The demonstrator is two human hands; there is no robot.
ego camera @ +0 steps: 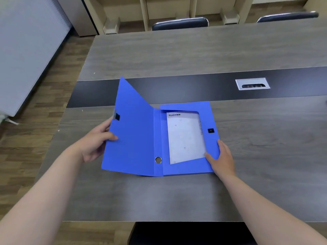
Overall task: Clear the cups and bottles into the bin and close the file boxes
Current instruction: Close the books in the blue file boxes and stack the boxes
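**Blue file box open on the tabletop, both hands on it**

A blue file box (159, 138) lies near the front edge of a grey wood-grain tabletop (177, 195), its tray flat and its lid (131, 131) raised at a slant on the left. The left hand (96, 142) grips the lid's outer edge, thumb on the inner face and fingers behind it, just below a black clasp tab (116, 116) on that edge. The right hand (223, 159) rests flat and open on the tray's near right corner, thumb pointing toward a white sheet (185, 138) that lies inside under the blue frame flaps. The sheet carries a small dark logo at its top. A black clasp patch (211, 130) sits on the tray's right flap, and a metal finger ring (158, 160) is set low in the spine.

A dark strip (177, 89) runs across the tabletop behind the box, with a silver cable port (252, 84) set in it to the right. Two dark chair backs (180, 23) show at the far side. Wood flooring (44, 112) lies to the left.
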